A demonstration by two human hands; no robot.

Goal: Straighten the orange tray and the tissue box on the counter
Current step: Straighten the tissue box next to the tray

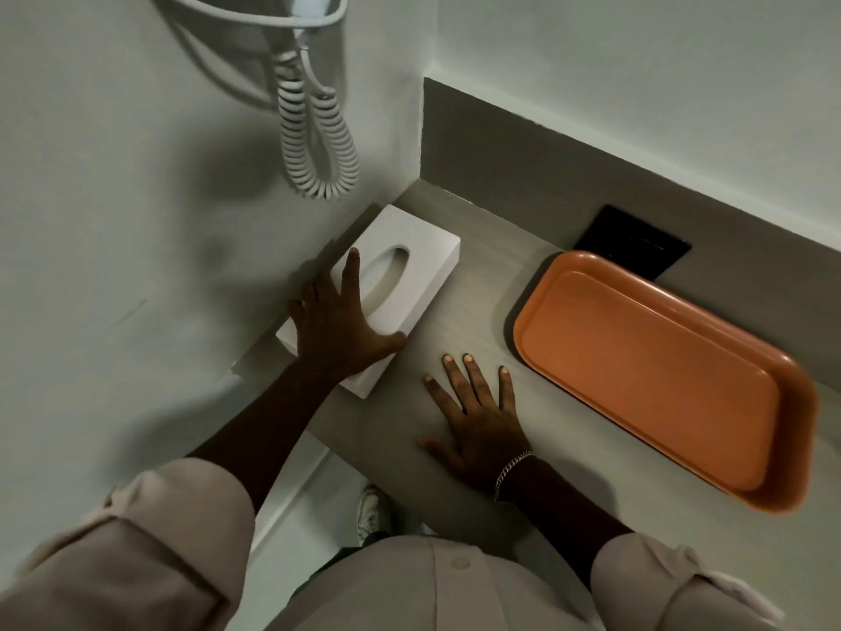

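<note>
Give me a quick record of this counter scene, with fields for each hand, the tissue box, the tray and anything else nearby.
left hand: flat on top of the white rectangular tissue box, fingers spread
right hand: palm down on the grey wood-grain counter, touching neither item
tissue box: near the left wall, oval slot up
flat orange plastic tray: empty, along the back wall, apart from both hands
black wall plate: behind the tray
grey coiled cord: hanging above the box

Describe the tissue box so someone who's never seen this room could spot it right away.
Find the grey counter set into the corner of the white walls, below the coiled cord. At its far left end, against the side wall, lies the tissue box, under the left hand. Unlike the orange tray, it is a white block with an oval slot.
</note>
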